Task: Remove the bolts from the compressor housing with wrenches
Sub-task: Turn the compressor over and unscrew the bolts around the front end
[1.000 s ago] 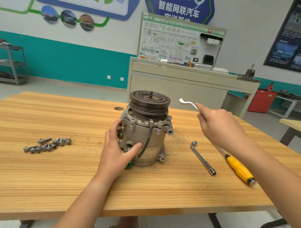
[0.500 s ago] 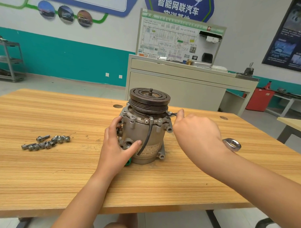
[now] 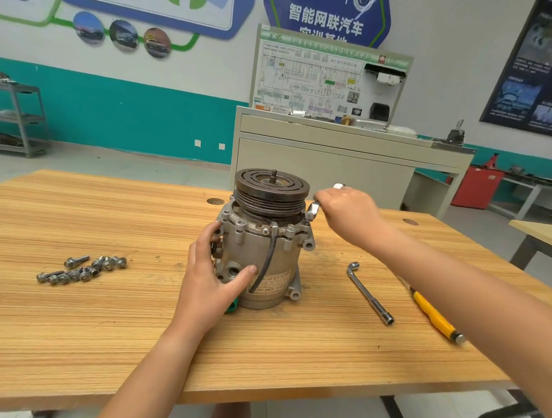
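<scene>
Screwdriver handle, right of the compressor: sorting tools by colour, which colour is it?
The screwdriver handle is yellow; head view shows it best.

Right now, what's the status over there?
Left hand holds compressor. Right hand holds wrench at its top flange. Pulley crowds wrench.

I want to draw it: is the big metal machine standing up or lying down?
Standing up. The compressor sits on its base on the table, pulley on top; the left hand grips it.
</scene>
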### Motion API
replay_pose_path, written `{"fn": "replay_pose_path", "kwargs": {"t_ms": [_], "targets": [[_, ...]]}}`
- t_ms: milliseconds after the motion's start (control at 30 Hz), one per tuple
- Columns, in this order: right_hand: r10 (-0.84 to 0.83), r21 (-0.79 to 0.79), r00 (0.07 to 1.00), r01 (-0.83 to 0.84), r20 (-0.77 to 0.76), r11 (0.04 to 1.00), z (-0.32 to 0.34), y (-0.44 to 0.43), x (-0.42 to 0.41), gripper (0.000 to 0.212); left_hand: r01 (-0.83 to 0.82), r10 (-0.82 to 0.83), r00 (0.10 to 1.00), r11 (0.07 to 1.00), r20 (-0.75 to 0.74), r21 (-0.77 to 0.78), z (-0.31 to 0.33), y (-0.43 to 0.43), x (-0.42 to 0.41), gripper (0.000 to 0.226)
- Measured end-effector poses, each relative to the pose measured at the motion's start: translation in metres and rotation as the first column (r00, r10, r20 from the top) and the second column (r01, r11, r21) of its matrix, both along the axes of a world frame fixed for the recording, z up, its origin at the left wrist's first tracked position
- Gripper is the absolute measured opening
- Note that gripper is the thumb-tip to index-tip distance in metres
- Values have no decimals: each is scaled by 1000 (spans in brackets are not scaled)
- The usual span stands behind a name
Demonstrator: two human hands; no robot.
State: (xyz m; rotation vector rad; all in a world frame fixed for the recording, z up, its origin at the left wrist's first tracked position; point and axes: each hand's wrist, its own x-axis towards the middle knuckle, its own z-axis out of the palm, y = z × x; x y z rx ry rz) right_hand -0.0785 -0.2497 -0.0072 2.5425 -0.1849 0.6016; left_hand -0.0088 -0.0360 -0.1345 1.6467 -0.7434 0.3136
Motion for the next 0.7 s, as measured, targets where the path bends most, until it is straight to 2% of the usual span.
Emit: {"fn": "replay_pose_path", "kwargs": {"t_ms": [67,100,133,200,233,267,333,400,433,500,600,700], "targets": [[55,161,985,-82,165,984,-12,-5,4,25,-4,4,1000,1000,3,8,-1,0,0,86],[54,294,959,-138,277,946,-17,-9,2,23,-2,2,1000,1000,2,9,-1,0,1,84],[11,459,921,-204,389,865,-20,-10,-2,22,2,-2,1000,1000,-2,6,-2,-1,1,82],[-146,726,824,-381,548,573,-25,-6,-13,18,2,-2,1000,1000,-13,0,-2,-2,1,78],[-200,763,788,-445,582,470,-27,-1,-19,14,-1,1,1000,1000,-15,-2,-2,-2,1,77],[-203,764,779,-465,593,448,-31,4,-26,12,-3,3,1000,1000,-16,-6,-1,-2,0,77],[-82,711,818,-441,570,547,-40,18,-41,16,-4,4,1000,1000,-13,-9,0,-2,-1,78],[60,609,884,-368,464,703,-46,28,-55,33,-4,4,1000,1000,-12,-7,0,-1,-2,80],[81,557,917,-307,392,772,-46,32,-62,40,-3,3,1000,1000,-13,-6,0,-1,-2,80],[21,469,956,-162,291,868,-39,36,-72,45,0,0,1000,1000,-17,-2,0,-1,-2,80],[-131,396,974,49,183,917,-21,40,-80,46,7,-8,1000,1000,-19,-14,0,-1,-1,78],[-168,351,983,134,68,927,-9,47,-86,47,7,-7,1000,1000,-28,-17,-1,-1,-1,76]]}}
